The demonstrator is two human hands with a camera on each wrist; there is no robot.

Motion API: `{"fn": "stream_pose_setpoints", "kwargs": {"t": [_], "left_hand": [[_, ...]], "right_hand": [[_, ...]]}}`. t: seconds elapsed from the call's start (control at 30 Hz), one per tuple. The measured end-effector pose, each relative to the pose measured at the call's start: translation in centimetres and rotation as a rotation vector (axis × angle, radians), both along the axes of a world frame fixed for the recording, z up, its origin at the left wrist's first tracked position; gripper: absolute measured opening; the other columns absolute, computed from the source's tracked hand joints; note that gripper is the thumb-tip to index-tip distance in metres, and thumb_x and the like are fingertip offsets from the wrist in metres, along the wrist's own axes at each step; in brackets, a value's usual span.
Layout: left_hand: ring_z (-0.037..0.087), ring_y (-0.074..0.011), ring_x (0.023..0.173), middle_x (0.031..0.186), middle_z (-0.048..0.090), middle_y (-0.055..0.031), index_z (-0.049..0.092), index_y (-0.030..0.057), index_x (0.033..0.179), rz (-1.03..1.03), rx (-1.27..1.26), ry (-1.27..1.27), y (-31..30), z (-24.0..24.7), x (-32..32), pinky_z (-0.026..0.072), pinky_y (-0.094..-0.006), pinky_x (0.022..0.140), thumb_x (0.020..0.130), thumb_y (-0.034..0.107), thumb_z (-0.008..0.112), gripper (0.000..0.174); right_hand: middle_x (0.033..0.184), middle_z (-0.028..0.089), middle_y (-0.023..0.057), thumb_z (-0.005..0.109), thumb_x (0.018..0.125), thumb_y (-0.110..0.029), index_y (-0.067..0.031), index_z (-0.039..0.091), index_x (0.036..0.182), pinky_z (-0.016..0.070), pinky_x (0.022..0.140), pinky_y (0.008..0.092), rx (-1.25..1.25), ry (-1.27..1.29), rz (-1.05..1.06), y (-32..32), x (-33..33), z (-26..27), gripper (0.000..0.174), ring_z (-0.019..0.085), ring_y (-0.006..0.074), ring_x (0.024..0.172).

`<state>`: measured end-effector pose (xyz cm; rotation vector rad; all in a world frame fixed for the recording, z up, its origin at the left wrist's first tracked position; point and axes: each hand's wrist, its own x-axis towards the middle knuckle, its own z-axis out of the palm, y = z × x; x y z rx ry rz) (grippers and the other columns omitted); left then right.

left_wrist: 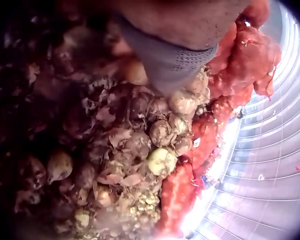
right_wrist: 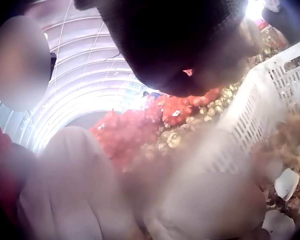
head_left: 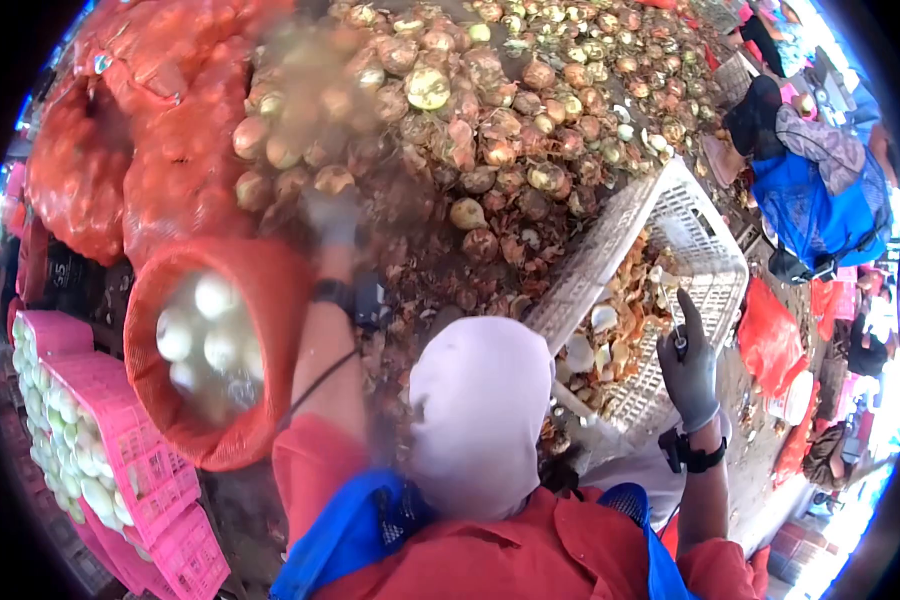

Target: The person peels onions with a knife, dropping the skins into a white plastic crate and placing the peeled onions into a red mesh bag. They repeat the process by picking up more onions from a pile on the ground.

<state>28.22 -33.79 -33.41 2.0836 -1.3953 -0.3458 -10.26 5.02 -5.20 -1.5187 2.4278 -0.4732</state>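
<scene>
My left hand (head_left: 332, 215), in a grey glove and blurred, reaches down to the near edge of a heap of unpeeled onions (head_left: 500, 150). In the left wrist view the glove (left_wrist: 172, 65) overlaps onions, one onion (left_wrist: 136, 72) right beside it; its fingers are hidden. My right hand (head_left: 690, 375), also gloved, is over the side of a white plastic crate (head_left: 620, 225) holding onion skins (head_left: 610, 330). It holds a small dark tool (head_left: 681, 342) with a shiny part, its kind unclear. The right wrist view shows that hand (right_wrist: 175, 45) as a dark shape above the crate.
A red-lined tub (head_left: 285, 320) with peeled onions in liquid stands left of my left arm. Pink crates (head_left: 120, 400) of peeled onions are beyond it. Red mesh sacks (head_left: 185, 150) lie at upper left. Another person in blue (head_left: 820, 210) sits at the right.
</scene>
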Motion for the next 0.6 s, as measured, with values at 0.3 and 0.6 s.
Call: {"fn": "stream_pose_setpoints", "kwargs": {"t": [0.3, 0.6], "left_hand": [[0.071, -0.0373, 0.107, 0.116, 0.073, -0.0235, 0.07, -0.0048, 0.116, -0.49, 0.416, 0.499, -3.4, 3.9, -0.1, 0.0549, -0.0449, 0.094, 0.081, 0.063, 0.073, 0.076], [0.065, -0.0354, 0.117, 0.131, 0.062, -0.023, 0.051, 0.0058, 0.138, -0.492, 0.424, 0.318, 3.2, 3.7, -6.2, 0.0546, -0.0483, 0.098, 0.064, 0.032, 0.093, 0.089]], "right_hand": [[0.082, 0.045, -0.0007, 0.058, 0.093, 0.003, -0.008, 0.045, 0.156, 0.0371, 0.057, 0.0288, 0.082, -0.238, -0.122, -3.1, -1.0, -1.4, 0.065, 0.039, 0.0091, 0.065], [0.08, 0.049, -0.0029, 0.056, 0.104, -0.008, -0.0016, 0.03, 0.16, 0.034, 0.051, 0.0228, -0.094, -0.476, 0.004, -2.6, -6.1, -8.3, 0.062, 0.039, 0.0046, 0.06]]}}
